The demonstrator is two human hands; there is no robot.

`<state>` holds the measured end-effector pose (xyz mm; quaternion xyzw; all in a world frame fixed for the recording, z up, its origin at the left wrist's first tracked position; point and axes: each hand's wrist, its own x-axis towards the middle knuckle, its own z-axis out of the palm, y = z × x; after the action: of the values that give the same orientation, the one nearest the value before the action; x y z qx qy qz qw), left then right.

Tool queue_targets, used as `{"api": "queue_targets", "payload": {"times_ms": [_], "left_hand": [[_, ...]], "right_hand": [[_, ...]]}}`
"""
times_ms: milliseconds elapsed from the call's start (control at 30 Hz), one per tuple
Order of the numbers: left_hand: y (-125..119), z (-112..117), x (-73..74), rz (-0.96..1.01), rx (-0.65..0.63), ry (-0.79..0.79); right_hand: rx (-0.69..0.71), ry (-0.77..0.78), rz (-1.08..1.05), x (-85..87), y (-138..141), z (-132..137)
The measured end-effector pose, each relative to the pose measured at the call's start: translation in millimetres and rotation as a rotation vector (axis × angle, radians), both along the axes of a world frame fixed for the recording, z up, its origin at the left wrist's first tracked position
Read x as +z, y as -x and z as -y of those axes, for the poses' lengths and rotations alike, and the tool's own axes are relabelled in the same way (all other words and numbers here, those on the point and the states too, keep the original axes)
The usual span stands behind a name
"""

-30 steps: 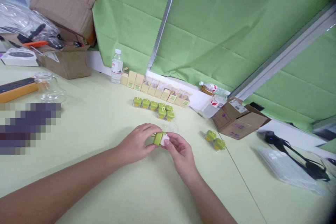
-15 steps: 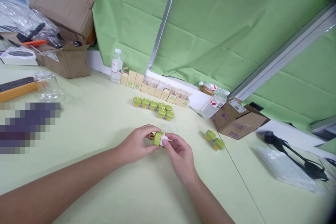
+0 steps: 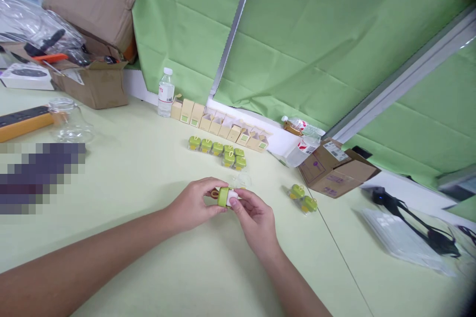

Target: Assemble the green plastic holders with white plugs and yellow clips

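Observation:
Both my hands meet at the middle of the pale green table [image 3: 148, 267]. My left hand [image 3: 193, 203] pinches a small green and white gadget [image 3: 225, 196] with a brown loop at its left end. My right hand [image 3: 256, 220] grips the white end of the same gadget with thumb and fingers. Just behind the gadget lies a clear plastic wrapper [image 3: 243, 179]. Farther back sits a row of several similar green gadgets [image 3: 217, 151], and behind it a row of small tan cartons [image 3: 219, 126]. Two more green gadgets [image 3: 304, 198] lie to the right.
A water bottle [image 3: 165, 93] stands by the green curtain. Open cardboard boxes [image 3: 89, 34] with tools sit at back left, next to a glass jar [image 3: 69, 120] and a yellow power strip [image 3: 22, 123]. A small brown box [image 3: 336, 168], a black cable [image 3: 409, 213] and clear bags [image 3: 401, 237] lie right.
The gadget has been turned in my hands, so the brown loop now shows at its left end. Both hands stay in place at the middle of the table.

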<state>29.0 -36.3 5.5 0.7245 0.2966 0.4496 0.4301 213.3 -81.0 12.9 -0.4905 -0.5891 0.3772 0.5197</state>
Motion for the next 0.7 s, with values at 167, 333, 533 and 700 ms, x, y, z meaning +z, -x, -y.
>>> {"api": "queue_targets", "payload": {"times_ms": [167, 333, 533, 700], "left_hand": [[1.7, -0.1, -2.2, 0.004, -0.007, -0.029], [3.3, -1.7, -6.1, -0.024, -0.003, -0.091], [3.3, -1.9, -7.1, -0.036, -0.003, -0.121], [3.9, -0.7, -4.7, -0.064, 0.002, -0.169]], "right_hand": [[0.007, -0.005, 0.027, -2.1, -1.6, -0.7], [0.020, -0.012, 0.035, -1.1, -2.0, -0.3], [0.034, -0.014, 0.052, 2.7, -2.6, 0.3], [0.024, -0.038, 0.101, 3.1, -1.5, 2.3]]}}
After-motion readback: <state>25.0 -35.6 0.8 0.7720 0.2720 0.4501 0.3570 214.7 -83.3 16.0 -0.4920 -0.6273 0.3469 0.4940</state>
